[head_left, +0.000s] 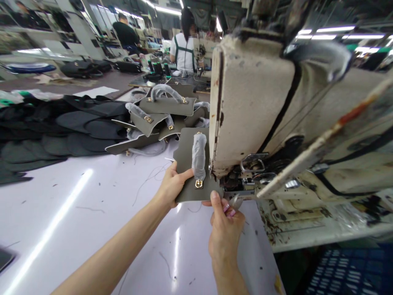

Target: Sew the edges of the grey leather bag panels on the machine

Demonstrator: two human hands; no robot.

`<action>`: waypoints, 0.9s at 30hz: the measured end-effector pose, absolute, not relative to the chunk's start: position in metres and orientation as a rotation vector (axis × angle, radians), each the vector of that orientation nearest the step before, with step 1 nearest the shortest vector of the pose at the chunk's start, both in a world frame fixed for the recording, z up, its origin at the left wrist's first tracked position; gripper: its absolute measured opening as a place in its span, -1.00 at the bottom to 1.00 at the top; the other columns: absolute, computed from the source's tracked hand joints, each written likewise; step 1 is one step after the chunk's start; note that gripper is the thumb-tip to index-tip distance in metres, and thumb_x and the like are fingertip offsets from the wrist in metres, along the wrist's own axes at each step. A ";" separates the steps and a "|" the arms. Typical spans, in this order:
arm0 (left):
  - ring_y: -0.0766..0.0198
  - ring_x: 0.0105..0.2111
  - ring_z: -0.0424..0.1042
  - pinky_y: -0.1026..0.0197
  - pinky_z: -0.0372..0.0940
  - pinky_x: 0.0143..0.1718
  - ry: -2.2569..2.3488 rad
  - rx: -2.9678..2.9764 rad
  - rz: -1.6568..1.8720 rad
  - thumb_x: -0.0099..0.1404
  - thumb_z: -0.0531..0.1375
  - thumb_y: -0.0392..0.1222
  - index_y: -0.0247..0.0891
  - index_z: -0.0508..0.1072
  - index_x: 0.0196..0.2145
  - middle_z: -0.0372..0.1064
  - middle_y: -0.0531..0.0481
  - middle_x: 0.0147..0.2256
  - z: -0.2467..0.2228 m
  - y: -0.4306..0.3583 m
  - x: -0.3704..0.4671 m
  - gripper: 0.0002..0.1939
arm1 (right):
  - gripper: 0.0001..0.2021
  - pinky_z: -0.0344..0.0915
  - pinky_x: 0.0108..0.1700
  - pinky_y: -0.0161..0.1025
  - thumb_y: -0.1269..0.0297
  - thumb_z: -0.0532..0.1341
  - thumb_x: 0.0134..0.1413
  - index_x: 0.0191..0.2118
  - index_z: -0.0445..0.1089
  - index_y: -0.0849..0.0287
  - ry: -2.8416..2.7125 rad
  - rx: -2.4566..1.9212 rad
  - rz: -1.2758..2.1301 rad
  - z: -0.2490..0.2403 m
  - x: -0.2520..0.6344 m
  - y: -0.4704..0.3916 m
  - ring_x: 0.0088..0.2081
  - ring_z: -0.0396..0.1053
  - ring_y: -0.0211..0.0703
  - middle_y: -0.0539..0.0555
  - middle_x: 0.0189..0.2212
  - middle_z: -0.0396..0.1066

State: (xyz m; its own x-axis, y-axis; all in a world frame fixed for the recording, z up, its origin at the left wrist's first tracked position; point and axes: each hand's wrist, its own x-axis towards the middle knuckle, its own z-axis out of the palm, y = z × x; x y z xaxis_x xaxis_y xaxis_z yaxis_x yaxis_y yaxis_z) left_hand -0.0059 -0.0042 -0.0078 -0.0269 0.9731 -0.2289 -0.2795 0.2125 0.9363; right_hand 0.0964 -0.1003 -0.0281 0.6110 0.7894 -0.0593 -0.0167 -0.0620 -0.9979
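Observation:
An olive-grey bag panel (188, 153) is held beside the sewing machine's head, its right edge close to the needle area. A handle (199, 157) wrapped in clear film is fixed on it, with a gold buckle (199, 183) at the near end. My left hand (172, 183) is closed on the panel's left side, thumb on top. With thumb and finger, my right hand (226, 229) pinches the near right corner. Small thread snips (236, 201) with metal blades also sit in the right hand, their lower part hidden by my fingers.
The sewing machine (251, 90) fills the right side. A pile of similar handled panels (166, 106) lies behind; dark pieces (61, 127) are stacked at left. Loose threads lie on the white table (101, 229). A blue basket (350, 270) stands lower right. People work farther back.

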 end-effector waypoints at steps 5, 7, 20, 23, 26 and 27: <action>0.20 -0.47 0.54 0.27 0.45 -0.50 1.120 0.779 1.218 -0.07 0.41 -0.28 -0.25 0.41 -0.18 0.56 -0.01 -0.30 -0.007 -0.002 -0.005 -0.55 | -0.57 0.08 -0.50 -0.34 0.00 0.33 0.07 -0.57 0.53 0.29 -0.475 -1.462 0.862 -0.028 0.091 -0.094 -0.56 0.18 -0.30 -0.02 -0.67 0.25; 0.18 -0.46 0.55 0.23 0.47 -0.47 1.117 0.758 1.229 -0.07 0.40 -0.28 -0.25 0.41 -0.16 0.56 -0.02 -0.30 -0.008 -0.001 -0.004 -0.52 | -0.59 0.12 -0.46 -0.34 0.00 0.33 0.07 -0.56 0.53 0.28 -0.475 -1.459 0.833 -0.030 0.089 -0.091 -0.52 0.23 -0.27 -0.01 -0.65 0.31; 0.25 -0.42 0.55 0.24 0.49 -0.35 1.155 0.706 1.338 -0.02 0.37 -0.28 -0.25 0.37 -0.17 0.55 0.02 -0.28 -0.017 -0.010 -0.003 -0.57 | -0.58 0.16 -0.50 -0.36 -0.02 0.29 0.10 -0.54 0.50 0.27 -0.494 -1.454 0.804 -0.034 0.075 -0.086 -0.53 0.26 -0.25 0.02 -0.63 0.39; 0.24 -0.41 0.55 0.23 0.49 -0.35 1.146 0.686 1.329 -0.02 0.36 -0.30 -0.24 0.36 -0.17 0.54 0.03 -0.30 -0.018 -0.010 -0.001 -0.56 | -0.60 0.18 -0.49 -0.36 0.00 0.31 0.09 -0.50 0.54 0.28 -0.469 -1.443 0.791 -0.038 0.075 -0.086 -0.51 0.29 -0.23 0.05 -0.61 0.43; 0.24 -0.41 0.55 0.23 0.49 -0.36 1.150 0.674 1.338 -0.03 0.36 -0.31 -0.24 0.36 -0.17 0.54 0.03 -0.30 -0.020 -0.010 0.000 -0.57 | -0.62 0.21 -0.46 -0.37 0.04 0.32 0.10 -0.50 0.55 0.29 -0.457 -1.428 0.786 -0.038 0.075 -0.085 -0.50 0.33 -0.22 0.06 -0.59 0.45; 0.24 -0.42 0.55 0.23 0.49 -0.36 1.157 0.671 1.344 -0.03 0.36 -0.31 -0.24 0.37 -0.17 0.54 0.03 -0.31 -0.021 -0.011 0.000 -0.57 | -0.63 0.22 -0.44 -0.37 0.06 0.31 0.11 -0.51 0.55 0.28 -0.464 -1.424 0.786 -0.037 0.075 -0.085 -0.50 0.33 -0.23 0.06 -0.59 0.46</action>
State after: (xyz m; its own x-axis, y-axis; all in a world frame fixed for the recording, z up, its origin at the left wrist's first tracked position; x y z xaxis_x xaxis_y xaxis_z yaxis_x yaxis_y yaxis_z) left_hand -0.0002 -0.0113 -0.0211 -0.1550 0.9565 -0.2472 -0.3867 0.1715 0.9061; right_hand 0.0754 -0.0854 -0.0369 0.6739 0.7199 -0.1661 -0.2024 -0.0363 -0.9786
